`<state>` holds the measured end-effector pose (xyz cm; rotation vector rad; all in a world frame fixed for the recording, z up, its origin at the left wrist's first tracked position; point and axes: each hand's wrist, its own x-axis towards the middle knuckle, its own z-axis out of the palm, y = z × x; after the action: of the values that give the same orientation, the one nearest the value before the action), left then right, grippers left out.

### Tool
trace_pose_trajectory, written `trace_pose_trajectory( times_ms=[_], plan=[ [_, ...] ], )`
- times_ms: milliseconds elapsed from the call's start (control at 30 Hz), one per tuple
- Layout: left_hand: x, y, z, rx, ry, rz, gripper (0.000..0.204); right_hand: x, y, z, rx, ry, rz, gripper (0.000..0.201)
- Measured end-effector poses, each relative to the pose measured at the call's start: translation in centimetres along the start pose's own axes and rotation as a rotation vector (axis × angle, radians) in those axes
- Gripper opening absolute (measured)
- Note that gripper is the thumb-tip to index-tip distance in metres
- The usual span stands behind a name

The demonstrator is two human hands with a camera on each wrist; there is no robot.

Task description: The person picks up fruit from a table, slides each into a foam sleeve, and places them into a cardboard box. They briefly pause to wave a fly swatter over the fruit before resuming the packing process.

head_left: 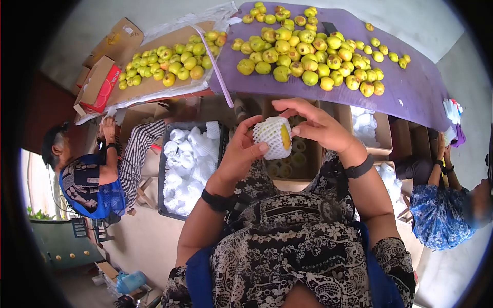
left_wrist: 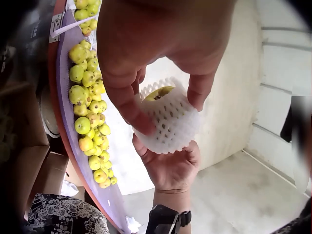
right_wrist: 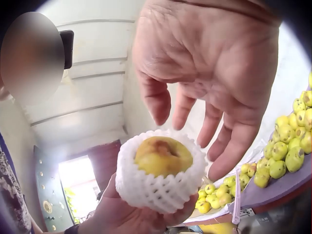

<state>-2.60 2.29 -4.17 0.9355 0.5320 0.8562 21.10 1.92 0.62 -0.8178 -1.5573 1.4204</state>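
Note:
My left hand (head_left: 237, 150) grips an apple (right_wrist: 163, 157) wrapped in a white foam net sleeve (head_left: 268, 142). Thumb and fingers curl round the sleeve's sides. The yellow-green fruit, brownish round its stem hollow, shows at the sleeve's open end, which faces my right hand (head_left: 322, 128). That hand hovers beside the opening with its fingers loosely extended and fingertips close to the sleeve's edge. In the right wrist view, its palm is bare above the fruit. Both hands are above my lap, in front of the table.
Many loose apples (head_left: 308, 51) lie on the purple-covered table (head_left: 411, 87), and more on cardboard at left (head_left: 169, 64). A black crate (head_left: 160, 197) of white foam sleeves (head_left: 187, 164) stands left of my legs. Cardboard boxes sit under the table. Seated people (head_left: 97, 174) are on both sides.

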Motion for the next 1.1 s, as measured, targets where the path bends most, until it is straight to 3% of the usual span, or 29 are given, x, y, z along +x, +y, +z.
trace_pose_trajectory(
  times_ms=[67, 133, 200, 333, 400, 500, 600, 667, 700, 767, 800, 833, 867, 933, 1000, 1100],
  plan=[
    [0.8, -0.8, -1.0, 0.019, -0.028, -0.048, 0.082, 0.5, 0.5, -0.7, -0.144, -0.193, 0.110, 0.061],
    [1.6, -1.2, -1.6, -0.018, -0.090, -0.188, 0.086, 0.7, 1.9, -1.3, -0.075, -0.196, 0.133, 0.060],
    [2.5, -1.6, -2.5, 0.010, -0.136, -0.249, 0.089, 1.1, 3.0, -2.4, 0.010, -0.326, 0.219, 0.060],
    [4.0, -2.7, -4.0, -0.083, -0.166, -0.353, 0.085, 2.1, 6.8, -3.6, 0.172, -0.360, 0.263, 0.061],
    [4.9, -3.3, -5.0, -0.089, -0.181, -0.407, 0.082, 2.3, 9.3, -4.4, 0.335, -0.339, 0.392, 0.062],
    [6.0, -4.9, -6.4, -0.113, -0.172, -0.519, 0.092, 1.9, 14.2, -4.4, 0.473, -0.336, 0.443, 0.067],
    [6.5, -6.2, -7.8, -0.146, -0.164, -0.628, 0.089, 1.4, 17.4, -4.1, 0.574, -0.356, 0.435, 0.060],
    [6.7, -6.4, -8.3, 0.023, -0.056, -0.792, 0.074, 1.2, 19.3, -4.6, 0.561, -0.362, 0.444, 0.060],
    [6.9, -6.3, -8.8, 0.017, -0.052, -0.800, 0.074, 1.0, 20.6, -5.3, 0.582, -0.357, 0.542, 0.061],
    [7.3, -5.6, -10.4, 0.869, -0.111, -0.456, 0.068, 0.2, 23.0, -6.8, 0.609, -0.349, 0.645, 0.062],
    [7.4, -5.6, -11.5, 0.866, -0.110, -0.464, 0.068, -0.3, 24.2, -7.6, 0.517, -0.306, 0.767, 0.062],
    [7.3, -5.7, -12.7, 1.219, -0.146, -0.227, 0.063, -0.9, 25.5, -8.2, 0.423, -0.263, 0.886, 0.062],
    [7.4, -5.7, -13.8, 1.557, -0.183, 0.034, 0.058, -1.7, 27.1, -8.5, 0.430, -0.263, 0.890, 0.062],
    [7.6, -5.8, -14.8, 1.523, -0.226, 0.058, 0.053, -3.9, 30.7, -8.5, 0.308, -0.170, 1.033, 0.055],
    [8.0, -6.2, -15.6, 1.625, -0.405, 0.042, 0.052, -5.6, 33.7, -8.0, 0.170, -0.182, 1.100, 0.053],
    [8.7, -7.0, -15.5, 1.568, -0.479, 0.047, 0.052, -7.1, 36.9, -7.3, -0.048, -0.245, 1.216, 0.048]
  ],
)
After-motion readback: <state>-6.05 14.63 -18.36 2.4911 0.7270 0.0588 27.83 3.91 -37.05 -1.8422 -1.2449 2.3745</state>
